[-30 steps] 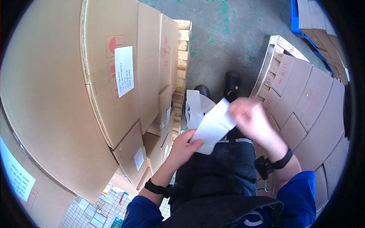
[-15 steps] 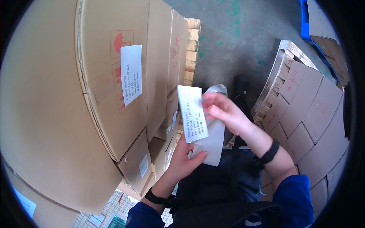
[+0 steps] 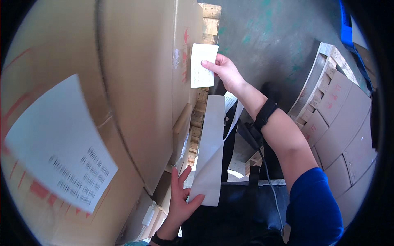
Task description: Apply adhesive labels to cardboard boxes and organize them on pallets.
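My right hand [image 3: 228, 74] grips a white printed label [image 3: 204, 55] by its right edge, thumb on its face and fingers behind. The label is in front of the side of a tall cardboard box [image 3: 139, 82]; I cannot tell whether it touches. Lower down, my left hand [image 3: 180, 205] pinches the bottom end of a long pale label backing strip [image 3: 211, 131], its index and middle fingers raised. The strip hangs between my hands and curls over, with another printed label [image 3: 230, 99] showing near its far end. A similar large label [image 3: 61, 143] is stuck on the nearest box at left.
Stacked cartons rise close along my left, with a wooden pallet [image 3: 211, 20] beyond them. To the right, more cartons [image 3: 332, 123] lie on another wooden pallet [image 3: 324, 53]. A blue pallet edge [image 3: 347, 26] shows at far right. A dark device with a cable [image 3: 266, 172] hangs near my body.
My right hand has carried the label up and away from the backing strip, toward the boxes. My left hand has moved lower with the strip, which is more stretched out. The view is nearer the boxes.
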{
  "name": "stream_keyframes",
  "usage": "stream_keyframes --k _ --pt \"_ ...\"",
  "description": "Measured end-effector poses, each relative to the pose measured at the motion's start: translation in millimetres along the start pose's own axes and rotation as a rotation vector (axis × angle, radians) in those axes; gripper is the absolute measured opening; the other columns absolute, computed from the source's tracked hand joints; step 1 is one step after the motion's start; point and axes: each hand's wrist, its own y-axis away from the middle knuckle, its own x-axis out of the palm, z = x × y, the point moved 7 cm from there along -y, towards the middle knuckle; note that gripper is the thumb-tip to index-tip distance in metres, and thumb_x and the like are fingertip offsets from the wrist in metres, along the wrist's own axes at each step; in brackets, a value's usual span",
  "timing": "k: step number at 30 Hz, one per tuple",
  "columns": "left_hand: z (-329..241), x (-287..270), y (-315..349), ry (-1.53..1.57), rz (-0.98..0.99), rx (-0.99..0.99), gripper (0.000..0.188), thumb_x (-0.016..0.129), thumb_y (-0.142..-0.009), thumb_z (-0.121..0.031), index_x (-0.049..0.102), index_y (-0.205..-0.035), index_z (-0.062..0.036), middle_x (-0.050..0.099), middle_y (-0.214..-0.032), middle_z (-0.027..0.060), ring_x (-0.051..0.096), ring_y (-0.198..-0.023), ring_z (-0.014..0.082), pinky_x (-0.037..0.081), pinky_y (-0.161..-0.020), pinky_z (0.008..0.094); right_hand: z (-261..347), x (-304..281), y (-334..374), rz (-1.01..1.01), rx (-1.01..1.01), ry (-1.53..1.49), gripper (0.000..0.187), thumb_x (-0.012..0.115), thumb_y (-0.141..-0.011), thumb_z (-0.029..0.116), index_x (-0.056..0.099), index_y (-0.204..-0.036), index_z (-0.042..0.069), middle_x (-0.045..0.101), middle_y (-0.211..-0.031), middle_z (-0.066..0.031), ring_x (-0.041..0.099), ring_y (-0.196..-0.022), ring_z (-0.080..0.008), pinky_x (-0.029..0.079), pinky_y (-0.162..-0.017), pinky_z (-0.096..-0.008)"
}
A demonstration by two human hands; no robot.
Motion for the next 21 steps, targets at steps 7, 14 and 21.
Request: stream_keyframes --k 7,14,21 --pt "14.5 -9.2 -16.9 -0.005 -0.024 -0.037 0.099 0.059 -0.069 0.006 -0.009 -0.137 -0.0157 0.018 -0.138 0.0225 0.061 -0.083 0.0192 0.052 -0.065 0.0272 -20.5 10.2 -36.4 0.144 -0.078 -0.138 0.032 0.063 -0.080 0.018 0.054 -0.107 0.004 0.061 -0.094 -0.0036 0.058 -0.088 -0.0118 0.047 -0.078 -0.0282" --pt "13.7 -8.6 -18.6 0.037 -0.005 -0.028 0.094 0.061 -0.072 0.004 -0.005 -0.137 -0.0135 0.020 -0.137 0.0215 0.060 -0.088 0.0200 0.050 -0.071 0.0265 -18.2 19.8 -50.4 0.208 -0.141 0.007 0.029 0.063 -0.080 0.026 0.059 -0.099 0.004 0.063 -0.092 -0.0054 0.059 -0.086 -0.0128 0.044 -0.081 -0.0276" --pt "15.6 -3.9 -14.7 0.031 0.024 -0.034 0.092 0.060 -0.073 0.003 -0.003 -0.138 -0.0141 0.019 -0.138 0.0211 0.059 -0.092 0.0217 0.050 -0.073 0.0281 -17.3 17.0 -39.0 0.436 -0.072 1.621 0.027 0.062 -0.077 0.028 0.057 -0.095 0.008 0.062 -0.085 -0.0110 0.060 -0.082 -0.0235 0.047 -0.073 -0.0328"
